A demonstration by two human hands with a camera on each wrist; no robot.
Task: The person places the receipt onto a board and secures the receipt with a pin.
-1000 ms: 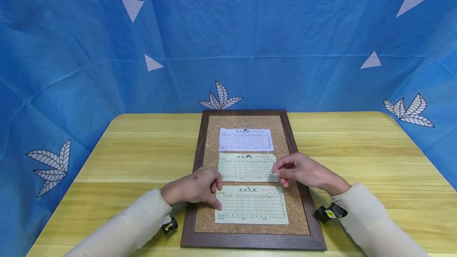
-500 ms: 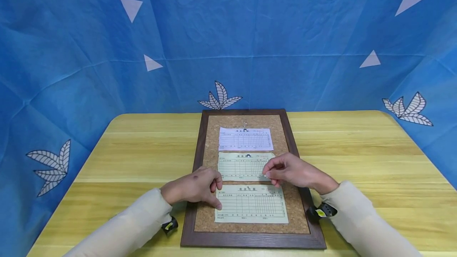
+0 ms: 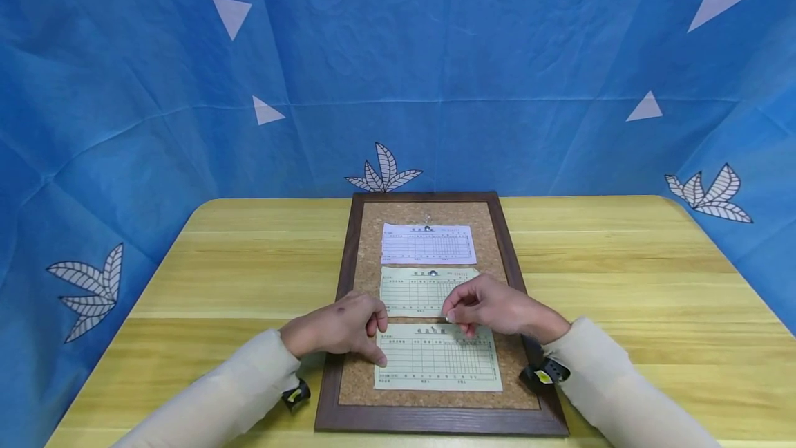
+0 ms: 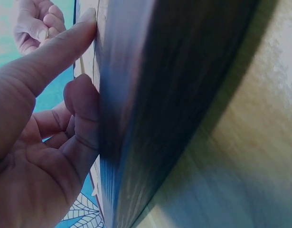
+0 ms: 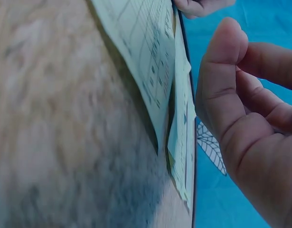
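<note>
In the head view, a framed cork board point(image 3: 516, 372) lies on the table with three printed receipt slips in a column. Silver thumbtacks fix the lilac top slip point(image 3: 428, 247) and the pale green middle slip point(image 3: 407, 292). My left hand point(image 3: 345, 323) rests at the board's left side, thumb and forefinger touching the left edge of the bottom green slip point(image 3: 429, 365). Over the gap between the two green slips, my right hand point(image 3: 497, 306) pinches a small silver thumbtack point(image 3: 448, 319), mostly hidden by the fingertips. The right wrist view shows a slip corner point(image 5: 157, 128) raised off the cork.
The board's dark wooden frame point(image 3: 441, 420) forms a raised border. Wooden tabletop point(image 3: 249, 261) extends on both sides of it. A blue patterned cloth point(image 3: 398, 54) hangs behind the table.
My right hand has moved left and slightly toward me, from the middle slip's right edge to near the bottom slip's top, still pinching the thumbtack. The left hand stays in place.
</note>
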